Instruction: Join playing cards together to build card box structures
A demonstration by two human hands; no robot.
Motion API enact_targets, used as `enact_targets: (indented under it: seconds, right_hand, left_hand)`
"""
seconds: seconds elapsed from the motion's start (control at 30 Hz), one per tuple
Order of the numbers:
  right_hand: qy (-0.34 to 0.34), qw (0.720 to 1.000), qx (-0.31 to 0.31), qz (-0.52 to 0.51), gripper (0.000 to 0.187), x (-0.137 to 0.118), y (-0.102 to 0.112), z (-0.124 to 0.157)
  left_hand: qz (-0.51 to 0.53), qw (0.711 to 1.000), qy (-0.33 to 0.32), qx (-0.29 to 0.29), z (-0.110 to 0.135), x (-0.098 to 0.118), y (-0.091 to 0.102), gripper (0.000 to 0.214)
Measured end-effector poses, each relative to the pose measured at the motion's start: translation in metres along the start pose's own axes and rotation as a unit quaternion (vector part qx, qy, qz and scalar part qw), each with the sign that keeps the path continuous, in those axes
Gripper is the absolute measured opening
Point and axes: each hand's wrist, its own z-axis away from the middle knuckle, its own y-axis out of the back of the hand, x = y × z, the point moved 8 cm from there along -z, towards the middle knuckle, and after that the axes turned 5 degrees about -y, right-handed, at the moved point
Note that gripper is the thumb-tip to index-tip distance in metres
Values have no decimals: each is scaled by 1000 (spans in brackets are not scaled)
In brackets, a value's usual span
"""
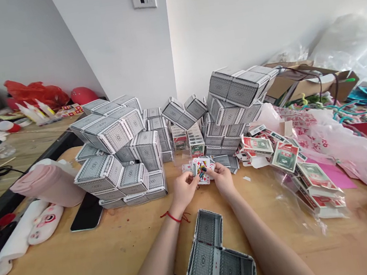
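Observation:
Between both hands, near the middle of the table, are several face-up playing cards (201, 166), one of them a court card. My left hand (186, 186) pinches their left side, thumb on the front. On the right side, my right hand (222, 177) grips the same cards with its fingers closed. Below the hands, between my forearms, lies an L-shaped piece built of folded grey-backed cards (212, 256). Just beyond the hands, red and green card boxes (196, 142) stand among the grey card structures. Most fingers are partly hidden behind the cards.
Stacked grey card blocks rise at left (111, 134) and right (238, 86). A heap of opened card boxes (285, 157) and a crumpled plastic bag (335, 148) lie to the right. A black phone (85, 213) and a pink roll (48, 183) are at left.

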Motion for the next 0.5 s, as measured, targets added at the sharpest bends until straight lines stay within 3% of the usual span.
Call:
enact_targets:
  seconds: [0.5]
  right_hand:
    - [-1, 1000, 2, -6, 26, 2, 2, 0]
  left_hand:
    - [93, 993, 61, -37, 0, -7, -10, 25]
